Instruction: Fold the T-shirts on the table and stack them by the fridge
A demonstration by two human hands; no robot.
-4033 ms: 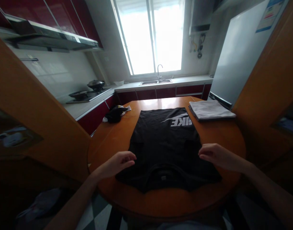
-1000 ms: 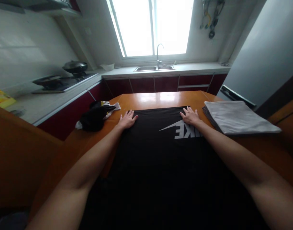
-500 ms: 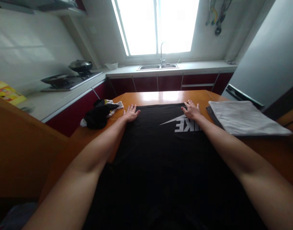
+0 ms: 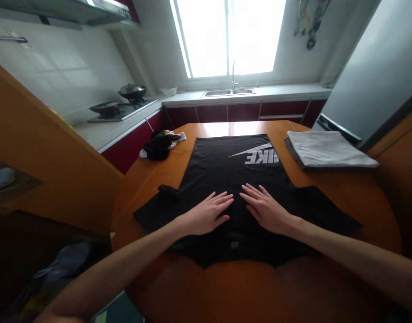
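Observation:
A black T-shirt (image 4: 222, 170) with a white Nike print lies spread on the wooden table (image 4: 246, 291), its hem toward the window and its collar toward me. Both sleeves stick out sideways; the left one has a bunched part near its upper edge. My left hand (image 4: 209, 213) is over the middle of the shirt, palm down, with fingers stretched out. Close beside it, my right hand (image 4: 265, 208) is also palm down with its fingers extended. The fingertips of the two hands point toward each other, a small gap between them. Neither hand grips the cloth.
A stack of folded clothes (image 4: 329, 150), light grey on top, lies at the table's right. Crumpled black and white clothing (image 4: 160, 146) sits at the far left. Beyond are a sink (image 4: 217, 93), a stove with a lidded wok (image 4: 132, 91), and a fridge (image 4: 364, 76) at right.
Both hands have drawn back from the shirt's far hem to its middle and come closer together. The view has shifted back, showing the sleeves and collar.

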